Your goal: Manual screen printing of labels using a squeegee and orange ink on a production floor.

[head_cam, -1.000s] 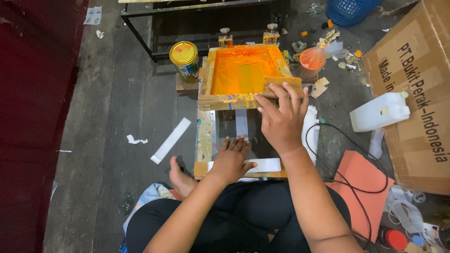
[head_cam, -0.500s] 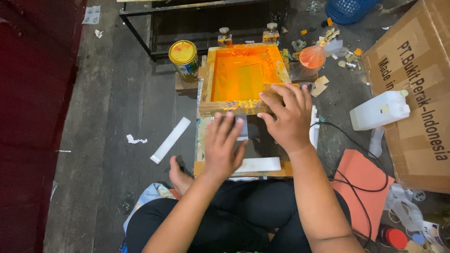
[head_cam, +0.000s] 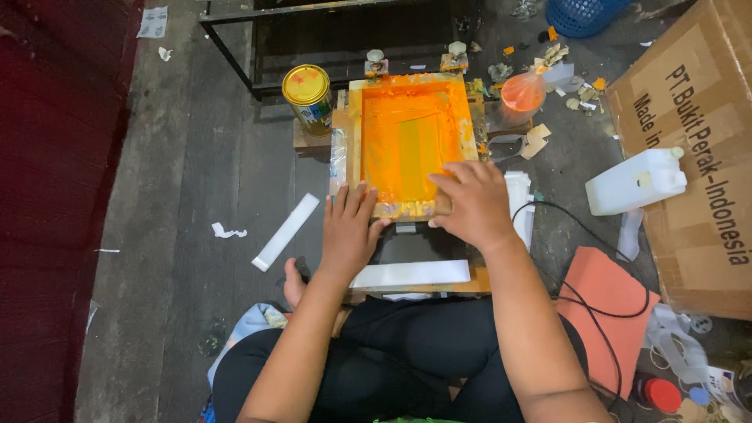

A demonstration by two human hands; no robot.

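Note:
A wooden screen-printing frame (head_cam: 353,133) lies flat on a low board in front of me, its mesh covered in orange ink. My right hand (head_cam: 471,205) grips the frame's near right edge. My left hand (head_cam: 349,228) rests with fingers spread on the near left corner. Just below the frame, a white paper strip (head_cam: 411,272) lies on the board close to my crossed legs.
A yellow-lidded paint can (head_cam: 308,94) stands left of the frame, with a bag of orange ink (head_cam: 522,92) to its right. Another white strip (head_cam: 286,231) lies on the floor. At the right are a white jerrycan (head_cam: 634,182), a cardboard box (head_cam: 697,149), a black cable (head_cam: 576,227) and an orange mat (head_cam: 607,313).
The frame's near edge has come down flat. My left hand left the white strip and moved up to the frame's near left corner. My right hand stayed on the near edge.

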